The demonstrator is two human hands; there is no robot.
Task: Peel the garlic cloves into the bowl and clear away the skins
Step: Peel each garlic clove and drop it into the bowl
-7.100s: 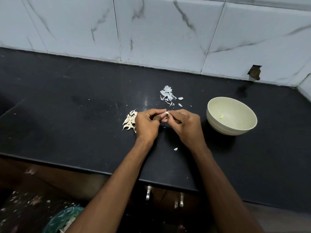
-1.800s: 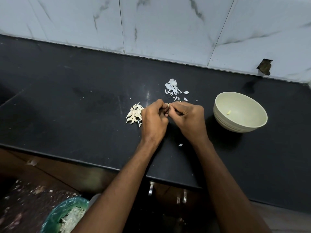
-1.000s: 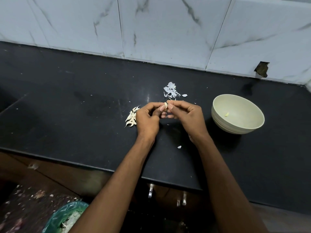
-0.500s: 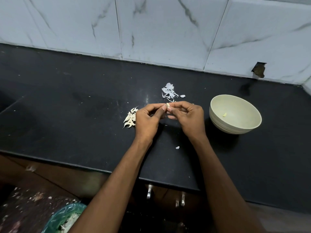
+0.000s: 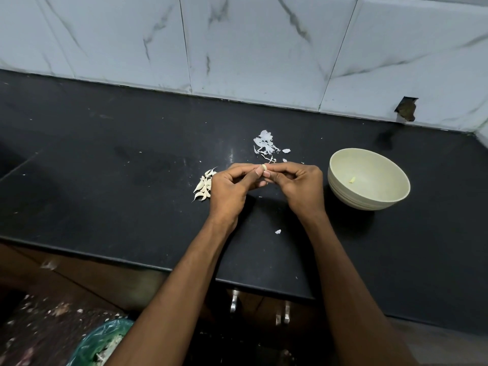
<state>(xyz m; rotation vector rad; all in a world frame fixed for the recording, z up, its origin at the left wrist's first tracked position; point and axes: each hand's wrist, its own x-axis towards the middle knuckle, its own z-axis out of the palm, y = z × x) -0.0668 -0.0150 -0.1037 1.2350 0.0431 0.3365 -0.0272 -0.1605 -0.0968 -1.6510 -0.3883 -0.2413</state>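
Over the middle of the black counter [image 5: 105, 159], my left hand [image 5: 229, 188] and my right hand [image 5: 301, 186] meet fingertip to fingertip. Both pinch one small garlic cloves piece, a pale clove [image 5: 264, 167], between thumbs and forefingers. Several unpeeled cloves [image 5: 203, 187] lie in a heap just left of my left hand. White skins [image 5: 265, 145] are scattered just beyond my fingers. One loose skin flake [image 5: 277, 231] lies near my right wrist. The cream bowl [image 5: 369, 202] stands right of my right hand, with one peeled clove [image 5: 352, 180] inside.
A marble-tiled wall runs behind the counter, with a broken hole [image 5: 405, 109] at the right. Below the front edge are cabinet handles [image 5: 281, 317]. A bin lined with a green bag [image 5: 103, 344] sits on the floor at the lower left.
My hands have stayed together at the same spot, working the clove between the fingertips. The clove heap, skins and bowl have not moved.
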